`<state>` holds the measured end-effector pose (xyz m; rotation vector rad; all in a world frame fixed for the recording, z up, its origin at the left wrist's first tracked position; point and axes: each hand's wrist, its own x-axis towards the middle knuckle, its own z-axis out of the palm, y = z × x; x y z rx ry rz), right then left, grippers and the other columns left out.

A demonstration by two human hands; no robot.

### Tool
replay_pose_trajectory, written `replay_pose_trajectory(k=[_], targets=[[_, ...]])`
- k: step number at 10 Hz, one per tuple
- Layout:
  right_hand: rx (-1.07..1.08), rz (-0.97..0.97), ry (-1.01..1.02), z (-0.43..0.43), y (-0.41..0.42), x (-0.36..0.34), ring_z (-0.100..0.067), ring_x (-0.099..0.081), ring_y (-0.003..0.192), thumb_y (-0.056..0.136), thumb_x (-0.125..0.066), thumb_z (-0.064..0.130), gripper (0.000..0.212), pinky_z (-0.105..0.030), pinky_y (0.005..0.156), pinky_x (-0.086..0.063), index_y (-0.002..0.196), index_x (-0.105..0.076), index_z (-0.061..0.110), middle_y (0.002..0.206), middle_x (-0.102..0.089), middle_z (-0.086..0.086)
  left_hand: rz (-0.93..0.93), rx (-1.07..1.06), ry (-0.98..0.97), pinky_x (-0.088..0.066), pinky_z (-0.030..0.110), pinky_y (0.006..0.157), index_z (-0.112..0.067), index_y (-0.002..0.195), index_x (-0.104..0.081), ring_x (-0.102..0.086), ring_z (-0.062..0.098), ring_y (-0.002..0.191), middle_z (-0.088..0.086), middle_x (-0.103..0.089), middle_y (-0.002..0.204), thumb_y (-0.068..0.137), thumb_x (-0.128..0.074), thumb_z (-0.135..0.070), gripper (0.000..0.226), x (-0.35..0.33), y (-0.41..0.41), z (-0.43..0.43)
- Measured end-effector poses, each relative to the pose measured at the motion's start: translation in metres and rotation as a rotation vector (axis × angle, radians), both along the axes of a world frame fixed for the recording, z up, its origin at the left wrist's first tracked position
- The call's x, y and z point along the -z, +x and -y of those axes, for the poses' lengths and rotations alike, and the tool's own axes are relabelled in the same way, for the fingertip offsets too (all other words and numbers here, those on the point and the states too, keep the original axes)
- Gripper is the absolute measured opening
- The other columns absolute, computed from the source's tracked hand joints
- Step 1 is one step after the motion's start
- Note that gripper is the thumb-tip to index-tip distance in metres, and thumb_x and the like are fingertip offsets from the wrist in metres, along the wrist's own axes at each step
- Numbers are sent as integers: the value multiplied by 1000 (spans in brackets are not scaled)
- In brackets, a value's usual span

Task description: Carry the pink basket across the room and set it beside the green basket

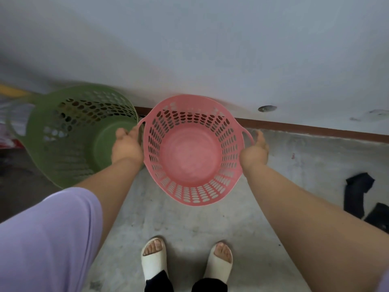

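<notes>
Basket, pink (191,152), sits just right of the green basket (82,131), by the wall w/ its brown skirting (315,128), empty inside; can't tell if the base is on the concrete floor (189,224) or just above it. Left hand (126,144) is at the left handle, right hand (255,149) at the right handle, fingers reaching round the loops, but whether they're clamped tight or loosening can't be told from this angle. Green one is blurred and looks tilted toward the camera. Judgement: task is near its end, set-down stage. Risks: letting go early if the base isn't down yet, so it drops and rocks; left knuckles squeezed btw the two rims since the gap is slim; nudging the green one, which could tip it further. Black cloth (357,192) on the floor at right is a trip hazard when stepping back in slides (153,258).
</notes>
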<state>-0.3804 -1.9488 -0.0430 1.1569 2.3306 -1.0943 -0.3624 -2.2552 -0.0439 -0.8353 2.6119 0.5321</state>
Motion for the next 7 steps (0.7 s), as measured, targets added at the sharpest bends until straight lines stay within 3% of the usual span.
replay_pose_trajectory(k=[1, 2, 3, 4, 5, 6, 7], targets=[[49, 5, -73, 2, 5, 1, -26, -61, 80, 87, -30, -2, 62, -38, 70, -50, 138, -38, 31, 124, -57, -13, 39, 82, -59, -52, 41, 79, -28, 146, -34, -56, 31, 83, 17, -42, 123, 91, -38, 1, 62, 1, -1, 2], [79, -9, -121, -2, 2, 2, -24, -52, 71, 88, -26, -3, 55, -34, 72, -45, 131, -51, 22, 109, -58, -10, 67, 133, -37, -48, 40, 82, -21, 148, -32, -56, 34, 91, 20, -42, 127, 91, -41, 0, 61, 1, -1, 2], [12, -26, -88, -7, -4, -4, -38, -58, 102, 87, -27, -5, 51, -39, 83, -46, 127, -55, 10, 125, -60, -14, 80, 138, 1, -45, 39, 88, -11, 143, -38, -55, 38, 103, 21, -39, 134, 92, -45, -5, 52, -4, 3, 0], [2, -13, -108, -9, -9, -12, -37, -48, 128, 91, -30, -1, 48, -46, 105, -41, 134, -50, 8, 140, -53, -15, 151, 147, 35, -44, 40, 96, -6, 140, -39, -56, 37, 107, 19, -32, 140, 92, -47, -9, 48, -10, 4, -4], [-149, 46, -108, -2, -8, -29, -35, -50, 125, 90, -34, -2, 58, -46, 102, -44, 145, -34, 15, 141, -50, -11, 188, 144, 68, -41, 39, 101, -4, 137, -39, -55, 37, 114, 17, -21, 151, 89, -53, -12, 50, -25, 8, -11], [-254, -7, -200, 9, 5, -57, -30, -64, 93, 85, -43, -1, 55, -40, 79, -54, 135, -47, 23, 102, -64, -2, 194, 167, 97, -40, 40, 104, -10, 134, -43, -51, 36, 120, 11, -13, 155, 85, -61, -17, 53, -48, 12, -19], [-429, -76, -258, 21, 11, -93, -27, -65, 100, 79, -55, 0, 45, -39, 85, -53, 117, -56, 26, 108, -67, -3, 184, 263, 108, -34, 46, 109, -21, 140, -39, -36, 35, 134, 6, -11, 157, 78, -69, -38, 71, -85, 14, -28]])
